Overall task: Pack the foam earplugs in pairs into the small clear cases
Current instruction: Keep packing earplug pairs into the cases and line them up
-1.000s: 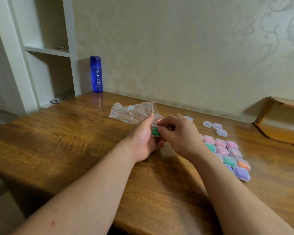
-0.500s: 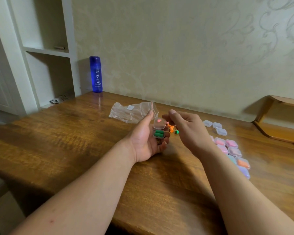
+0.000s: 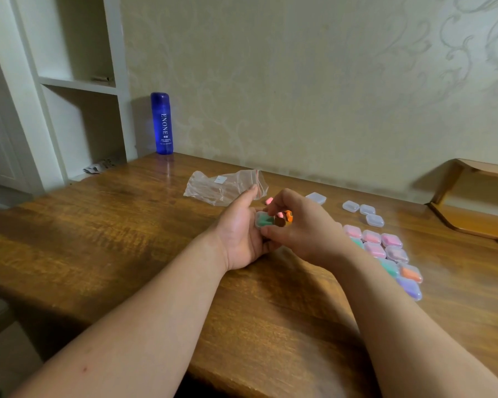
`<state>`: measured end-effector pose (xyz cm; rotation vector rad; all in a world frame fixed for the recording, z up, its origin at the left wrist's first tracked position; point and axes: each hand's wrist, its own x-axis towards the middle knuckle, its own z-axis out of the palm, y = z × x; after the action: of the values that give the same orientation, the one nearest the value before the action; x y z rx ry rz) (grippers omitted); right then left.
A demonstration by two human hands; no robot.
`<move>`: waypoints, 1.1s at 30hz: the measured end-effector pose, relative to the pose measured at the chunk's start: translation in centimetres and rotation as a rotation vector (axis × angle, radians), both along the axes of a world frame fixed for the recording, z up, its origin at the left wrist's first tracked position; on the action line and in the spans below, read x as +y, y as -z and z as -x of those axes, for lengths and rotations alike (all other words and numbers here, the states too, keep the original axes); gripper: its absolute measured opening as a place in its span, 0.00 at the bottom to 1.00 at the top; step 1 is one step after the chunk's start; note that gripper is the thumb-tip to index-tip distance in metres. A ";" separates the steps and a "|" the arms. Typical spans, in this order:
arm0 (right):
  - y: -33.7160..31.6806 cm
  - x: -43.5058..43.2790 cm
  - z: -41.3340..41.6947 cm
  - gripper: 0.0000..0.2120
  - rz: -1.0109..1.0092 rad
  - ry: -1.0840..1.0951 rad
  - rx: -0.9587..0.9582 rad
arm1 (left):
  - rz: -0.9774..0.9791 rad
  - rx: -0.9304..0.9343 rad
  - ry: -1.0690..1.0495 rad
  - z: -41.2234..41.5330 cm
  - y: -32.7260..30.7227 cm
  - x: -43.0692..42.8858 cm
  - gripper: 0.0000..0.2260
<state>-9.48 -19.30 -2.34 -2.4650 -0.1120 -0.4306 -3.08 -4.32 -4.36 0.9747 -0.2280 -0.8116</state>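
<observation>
Green earplugs [image 3: 261,223] show through the small clear case [image 3: 266,218] that my left hand [image 3: 242,239] holds on its curled fingers, the thumb standing up beside it. Half a second ago the right hand [image 3: 305,228] was lifted away and the lid stood open. Now it has come back and pinches the case, thumb under the near edge and forefinger over the top. The lid looks pressed down, but this part is blurred and I cannot tell if it has clicked. I judge that this pair is packed and the case can go to the others.

Just beyond the right hand lie loose earplugs [image 3: 288,216], orange and pink, on the table [image 3: 98,225]; they are probably the next ones. Behind the left thumb lies a plastic bag [image 3: 224,186], which seems empty. Farther out, past the right knuckles, four empty cases [image 3: 367,209] wait. On the outer side of the right wrist the filled cases [image 3: 385,248] lie in rows, partly hidden by the forearm. A blue bottle [image 3: 162,123] stands far beyond the left hand and disturbs nothing. No object blocks the way to the rows; only the forearm passes close above them and could push one.
</observation>
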 end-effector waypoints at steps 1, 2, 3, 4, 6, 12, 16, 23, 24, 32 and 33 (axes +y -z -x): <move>0.1 0.1 0.0 0.15 -0.008 -0.005 0.000 | -0.002 -0.008 0.000 0.0 0.0 0.0 0.31; 0.1 0.1 0.0 0.16 -0.017 -0.006 -0.001 | -0.004 -0.020 -0.001 0.0 0.1 0.0 0.29; 0.1 0.1 0.0 0.17 -0.025 -0.002 -0.007 | -0.007 -0.036 -0.004 0.1 0.1 -0.1 0.26; 0.1 0.0 0.0 0.17 -0.023 0.005 -0.020 | -0.011 -0.056 -0.011 0.2 0.1 -0.1 0.24; 0.1 -0.2 0.0 0.18 -0.009 0.019 -0.054 | -0.021 -0.106 -0.033 0.4 0.1 -0.3 0.19; 0.8 -0.8 -0.2 0.36 0.003 -0.006 -0.025 | -0.040 -0.164 -0.067 0.4 0.7 -0.6 0.14; 0.7 -0.9 -0.2 0.37 0.053 -0.009 -0.047 | -0.048 -0.193 -0.068 0.5 0.6 -0.7 0.14; 0.7 -1.0 -0.4 0.31 0.084 -0.012 -0.078 | -0.077 -0.238 -0.100 0.4 0.7 -0.9 0.12; 0.8 -1.0 -0.3 0.30 0.093 -0.012 -0.086 | -0.082 -0.240 -0.106 0.5 0.7 -0.9 0.12; 0.8 -0.9 -0.2 0.22 0.165 0.019 -0.122 | -0.144 -0.274 -0.161 0.9 0.6 -1.1 0.12; 0.7 -0.8 -0.3 0.22 0.168 0.022 -0.117 | -0.150 -0.282 -0.164 0.8 0.6 -1.2 0.12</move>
<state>-9.22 -20.08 -3.04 -2.6066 -0.1758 -0.5973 -3.87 -5.52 -4.94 1.2336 -0.3281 -0.5454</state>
